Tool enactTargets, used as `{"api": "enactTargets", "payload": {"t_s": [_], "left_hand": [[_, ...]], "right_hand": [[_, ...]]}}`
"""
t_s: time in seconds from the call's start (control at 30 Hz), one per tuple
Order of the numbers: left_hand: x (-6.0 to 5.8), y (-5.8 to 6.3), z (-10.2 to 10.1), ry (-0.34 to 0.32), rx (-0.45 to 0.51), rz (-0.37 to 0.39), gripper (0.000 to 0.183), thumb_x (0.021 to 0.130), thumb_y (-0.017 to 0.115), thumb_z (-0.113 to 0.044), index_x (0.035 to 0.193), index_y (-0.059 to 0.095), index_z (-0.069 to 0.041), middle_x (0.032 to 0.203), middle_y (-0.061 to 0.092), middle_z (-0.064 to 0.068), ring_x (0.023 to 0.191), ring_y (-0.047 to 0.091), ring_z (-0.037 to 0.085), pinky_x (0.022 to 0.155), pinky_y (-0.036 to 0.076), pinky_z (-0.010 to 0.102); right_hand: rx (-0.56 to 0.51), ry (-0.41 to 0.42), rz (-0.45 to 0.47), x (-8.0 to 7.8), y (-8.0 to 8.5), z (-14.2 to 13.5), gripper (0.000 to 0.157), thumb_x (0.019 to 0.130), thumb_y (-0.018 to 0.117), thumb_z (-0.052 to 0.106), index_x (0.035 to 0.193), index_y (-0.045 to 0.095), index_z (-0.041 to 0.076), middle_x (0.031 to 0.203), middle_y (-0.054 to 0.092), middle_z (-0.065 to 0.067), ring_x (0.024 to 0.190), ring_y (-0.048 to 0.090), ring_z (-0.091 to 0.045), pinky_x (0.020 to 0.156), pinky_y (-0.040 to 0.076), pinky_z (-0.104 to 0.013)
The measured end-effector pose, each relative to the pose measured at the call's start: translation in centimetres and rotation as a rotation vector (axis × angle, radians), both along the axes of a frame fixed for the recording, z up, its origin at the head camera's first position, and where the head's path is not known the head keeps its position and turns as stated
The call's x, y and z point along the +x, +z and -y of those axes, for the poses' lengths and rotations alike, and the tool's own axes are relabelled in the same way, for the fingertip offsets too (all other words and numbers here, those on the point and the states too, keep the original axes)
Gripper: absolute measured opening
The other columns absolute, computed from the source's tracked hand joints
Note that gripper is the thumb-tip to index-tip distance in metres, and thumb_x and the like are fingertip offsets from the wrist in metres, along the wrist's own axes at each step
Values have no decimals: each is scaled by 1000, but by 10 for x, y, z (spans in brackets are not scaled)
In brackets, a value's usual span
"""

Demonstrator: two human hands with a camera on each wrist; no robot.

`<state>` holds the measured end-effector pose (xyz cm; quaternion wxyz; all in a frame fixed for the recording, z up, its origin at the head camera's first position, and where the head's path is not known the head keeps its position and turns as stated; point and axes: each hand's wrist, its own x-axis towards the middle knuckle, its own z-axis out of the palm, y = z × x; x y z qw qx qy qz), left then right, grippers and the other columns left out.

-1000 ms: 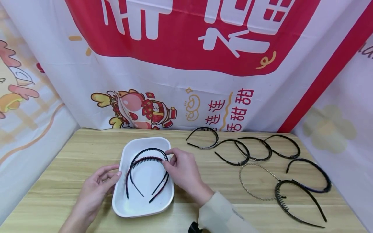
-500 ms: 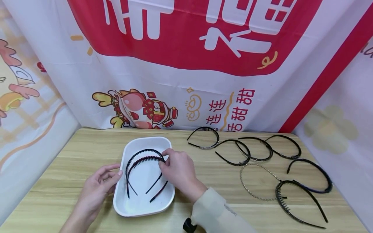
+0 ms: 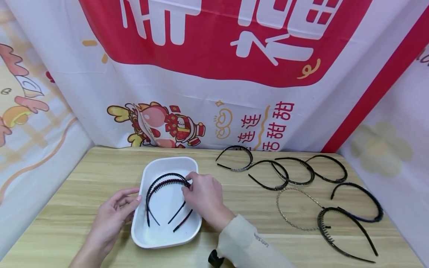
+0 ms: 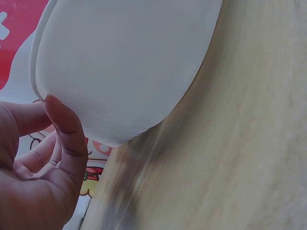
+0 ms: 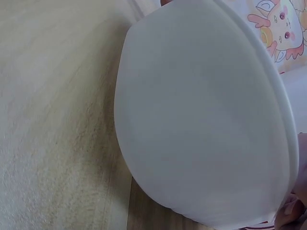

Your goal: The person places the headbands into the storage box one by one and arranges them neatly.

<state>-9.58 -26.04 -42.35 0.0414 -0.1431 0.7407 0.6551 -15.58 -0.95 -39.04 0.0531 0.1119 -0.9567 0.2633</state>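
A white rectangular tray (image 3: 161, 238) rests on the table, with two toothed headbands inside. The black headband (image 3: 171, 174) lies just above and partly over a dark red-and-black headband (image 3: 172, 181), their arcs nearly lined up and their ends toward me. At the tray's right rim, my right hand (image 3: 205, 195) pinches the black headband between thumb and fingers, hiding the right side of both arcs. My left hand (image 3: 110, 214) holds the tray's left rim with bent fingers; in the left wrist view the thumb (image 4: 67, 122) meets the rim. The right wrist view mostly shows the tray's outer wall (image 5: 196, 110).
Several black headbands, including one headband (image 3: 249, 153) near the back edge and another headband (image 3: 348, 253) at front right, lie across the table's right side. A thin gold-coloured chain-like band (image 3: 295, 226) lies among them. A printed cloth (image 3: 187, 82) hangs behind the wooden table (image 3: 80, 186).
My right hand has shifted slightly left with the black headband, bringing its arc closer to the dark red one. The left hand stays at the tray's rim.
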Motion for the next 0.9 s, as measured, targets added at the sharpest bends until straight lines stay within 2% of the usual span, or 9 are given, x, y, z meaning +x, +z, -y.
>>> {"api": "enactTargets", "payload": {"t_s": [0.17,0.43,0.73,0.9], "left_hand": [[1,0,0,1,-13,8,47,102,76,-26,144,59,-13,97,74,-12,84,66,8,74,60,24],[1,1,1,-3,-16,11,46,103,76,-29,144,59,-15,97,74,-12,85,66,8,74,59,24],[0,1,0,1,-5,5,44,102,77,-29,142,61,-16,97,74,-12,86,68,8,76,60,24],[0,2,-1,2,-16,13,44,102,77,-30,141,62,-16,98,74,-12,85,67,8,76,60,24]], "right_hand": [[-9,-15,8,0,-1,1,24,94,83,31,114,81,19,70,71,10,63,58,-6,62,46,-26],[39,-13,34,0,2,4,24,95,82,32,115,80,19,66,65,9,65,58,-9,64,48,-30],[102,-11,-27,0,0,4,22,94,81,29,114,81,19,61,63,9,67,63,-13,62,50,-32],[112,-7,-44,1,-1,3,26,92,81,27,116,81,18,70,73,5,65,62,-12,60,49,-29]]}}
